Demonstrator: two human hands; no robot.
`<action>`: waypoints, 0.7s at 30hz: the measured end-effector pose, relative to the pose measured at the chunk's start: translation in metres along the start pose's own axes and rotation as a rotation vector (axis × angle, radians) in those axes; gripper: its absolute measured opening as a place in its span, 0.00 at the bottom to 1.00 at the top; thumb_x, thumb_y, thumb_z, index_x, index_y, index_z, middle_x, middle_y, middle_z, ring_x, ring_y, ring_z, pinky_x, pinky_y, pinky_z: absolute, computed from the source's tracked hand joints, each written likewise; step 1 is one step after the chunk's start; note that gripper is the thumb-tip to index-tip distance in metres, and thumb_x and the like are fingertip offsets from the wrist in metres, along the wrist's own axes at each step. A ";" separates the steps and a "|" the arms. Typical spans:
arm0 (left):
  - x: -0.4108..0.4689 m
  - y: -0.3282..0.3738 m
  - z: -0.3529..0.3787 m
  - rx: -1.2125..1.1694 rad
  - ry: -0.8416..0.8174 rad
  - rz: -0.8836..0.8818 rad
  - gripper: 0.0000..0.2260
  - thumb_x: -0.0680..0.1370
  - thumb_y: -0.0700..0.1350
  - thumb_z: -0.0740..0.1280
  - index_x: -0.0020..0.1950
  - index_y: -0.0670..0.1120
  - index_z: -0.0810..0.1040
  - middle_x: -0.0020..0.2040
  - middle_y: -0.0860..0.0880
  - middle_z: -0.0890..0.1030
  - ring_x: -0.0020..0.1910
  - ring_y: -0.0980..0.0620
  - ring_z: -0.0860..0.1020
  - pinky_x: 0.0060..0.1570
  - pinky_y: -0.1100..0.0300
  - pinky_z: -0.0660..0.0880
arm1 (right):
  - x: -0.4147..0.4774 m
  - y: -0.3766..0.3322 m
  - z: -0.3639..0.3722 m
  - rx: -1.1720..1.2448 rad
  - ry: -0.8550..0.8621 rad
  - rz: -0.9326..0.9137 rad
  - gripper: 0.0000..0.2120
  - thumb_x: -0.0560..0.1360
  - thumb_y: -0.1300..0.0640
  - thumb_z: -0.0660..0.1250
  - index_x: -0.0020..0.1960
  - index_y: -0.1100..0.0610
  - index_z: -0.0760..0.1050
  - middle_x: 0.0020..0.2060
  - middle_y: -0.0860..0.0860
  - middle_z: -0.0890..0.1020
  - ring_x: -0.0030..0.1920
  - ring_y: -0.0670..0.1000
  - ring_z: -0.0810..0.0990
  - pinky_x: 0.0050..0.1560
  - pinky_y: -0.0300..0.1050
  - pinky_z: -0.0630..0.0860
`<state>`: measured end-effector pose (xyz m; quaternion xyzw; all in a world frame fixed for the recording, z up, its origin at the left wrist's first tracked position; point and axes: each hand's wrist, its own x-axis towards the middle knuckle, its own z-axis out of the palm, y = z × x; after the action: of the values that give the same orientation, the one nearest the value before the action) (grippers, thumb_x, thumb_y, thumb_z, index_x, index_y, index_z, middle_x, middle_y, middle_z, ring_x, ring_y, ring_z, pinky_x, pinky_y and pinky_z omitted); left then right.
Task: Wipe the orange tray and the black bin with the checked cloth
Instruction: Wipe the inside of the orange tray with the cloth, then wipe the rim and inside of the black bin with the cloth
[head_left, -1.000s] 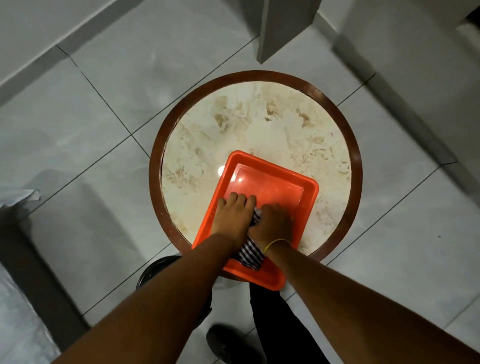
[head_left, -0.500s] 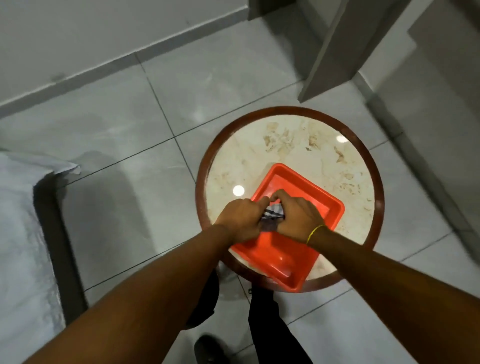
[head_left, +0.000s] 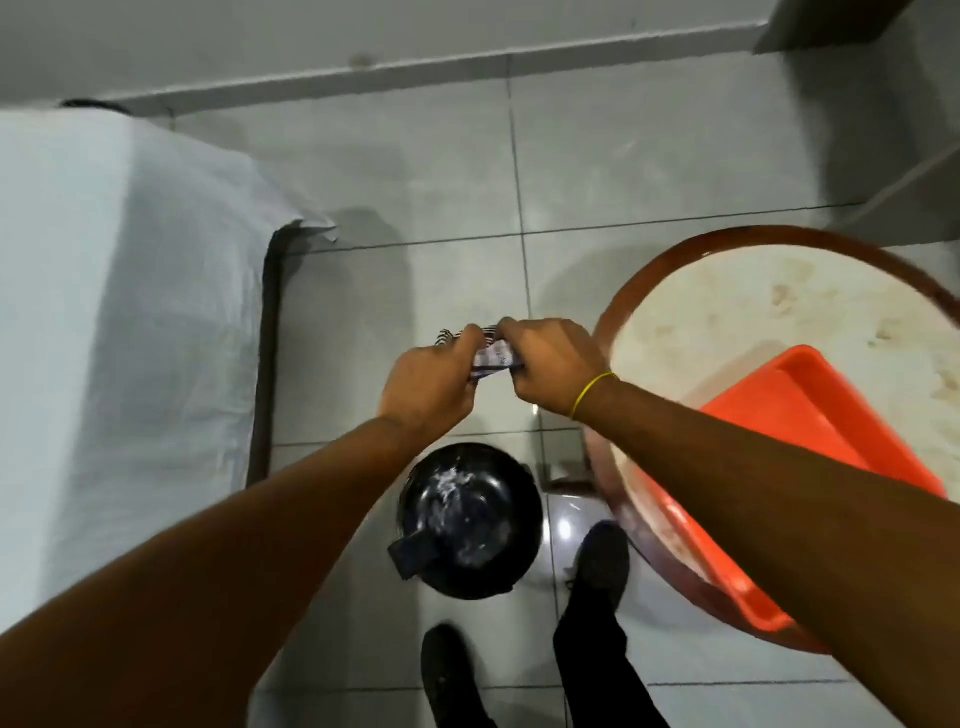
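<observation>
The checked cloth (head_left: 491, 358) is bunched between both hands, held in the air over the floor. My left hand (head_left: 428, 387) grips its left side and my right hand (head_left: 550, 366) grips its right side. Below the hands, the round black bin (head_left: 470, 519) stands on the tiled floor, with whitish smears and a dark flap inside. The orange tray (head_left: 810, 426) lies on the round marble table (head_left: 727, 312) at the right, overhanging its near edge; my right forearm crosses over it.
A bed with a white sheet (head_left: 104, 312) and a dark frame fills the left side. My two feet in dark shoes (head_left: 597, 561) stand on the grey tiles beside the bin. A wall skirting runs along the top.
Both hands lifted the cloth out of the tray and carried it left, off the table, to above the bin. The view swung left, bringing the bed and bin into sight.
</observation>
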<state>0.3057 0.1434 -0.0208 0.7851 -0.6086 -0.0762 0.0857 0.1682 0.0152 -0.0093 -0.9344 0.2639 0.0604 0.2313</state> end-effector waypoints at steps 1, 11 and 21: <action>-0.018 -0.022 0.025 0.005 0.004 -0.041 0.17 0.70 0.41 0.73 0.55 0.46 0.71 0.35 0.43 0.82 0.26 0.38 0.78 0.25 0.58 0.64 | 0.012 -0.009 0.037 -0.017 -0.018 -0.036 0.15 0.75 0.61 0.67 0.61 0.57 0.77 0.51 0.58 0.87 0.51 0.67 0.85 0.48 0.55 0.75; -0.213 -0.045 0.245 -0.227 -0.249 -0.268 0.22 0.69 0.40 0.71 0.63 0.44 0.77 0.54 0.42 0.84 0.49 0.40 0.84 0.49 0.50 0.80 | -0.046 -0.012 0.321 -0.080 -0.462 -0.155 0.29 0.77 0.60 0.65 0.78 0.58 0.72 0.83 0.56 0.69 0.83 0.59 0.67 0.83 0.55 0.62; -0.270 -0.060 0.282 -0.440 0.110 -1.101 0.23 0.80 0.57 0.62 0.74 0.52 0.65 0.69 0.48 0.76 0.66 0.46 0.76 0.66 0.38 0.71 | -0.063 -0.031 0.360 -0.101 -0.138 -0.125 0.34 0.82 0.42 0.60 0.85 0.52 0.63 0.88 0.54 0.58 0.87 0.62 0.58 0.85 0.70 0.55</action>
<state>0.2319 0.4080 -0.3047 0.9518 -0.0764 -0.1930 0.2259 0.1341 0.2348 -0.3013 -0.9532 0.1852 0.1235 0.2048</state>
